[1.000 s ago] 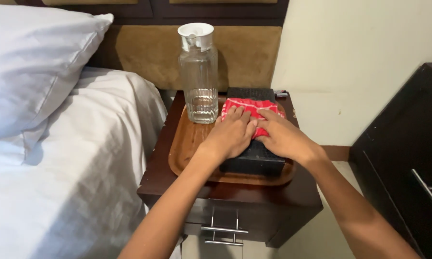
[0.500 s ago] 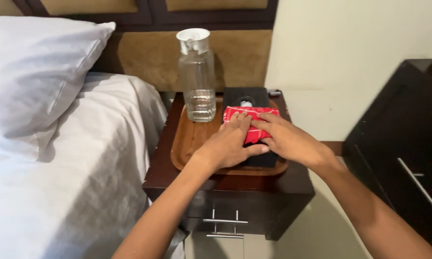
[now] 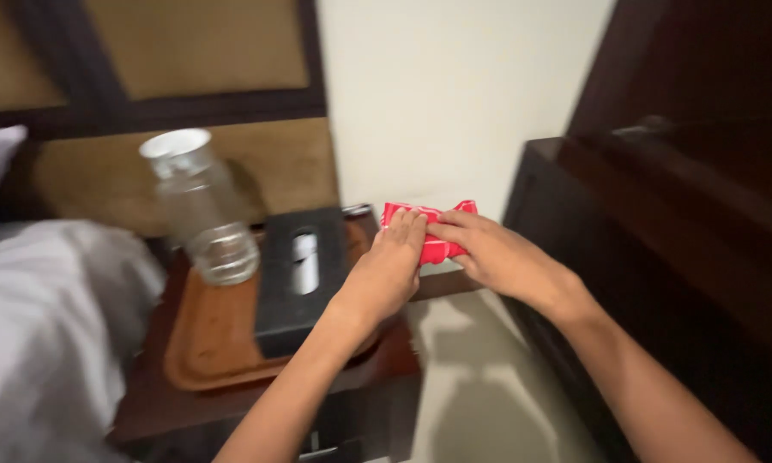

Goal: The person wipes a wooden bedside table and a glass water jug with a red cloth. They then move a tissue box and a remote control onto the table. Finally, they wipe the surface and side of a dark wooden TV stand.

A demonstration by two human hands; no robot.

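A red and white folded cloth [image 3: 440, 232] is held in the air between both hands, to the right of the bedside table. My left hand [image 3: 389, 267] grips its left end with the fingers curled over the top. My right hand [image 3: 493, 255] pinches its right side. A black tissue box [image 3: 300, 276] lies uncovered on an oval wooden tray [image 3: 212, 341], left of my hands. A clear glass carafe [image 3: 199, 206] with a little water stands at the back of the tray.
The dark wooden bedside table [image 3: 232, 403] has a drawer below. A bed with white sheets [image 3: 47, 326] lies at the left. A dark cabinet [image 3: 660, 257] stands close at the right, with pale floor [image 3: 472, 377] between.
Both hands lifted the red cloth off the black box and carried it right, off the table. The view swung right and closer.
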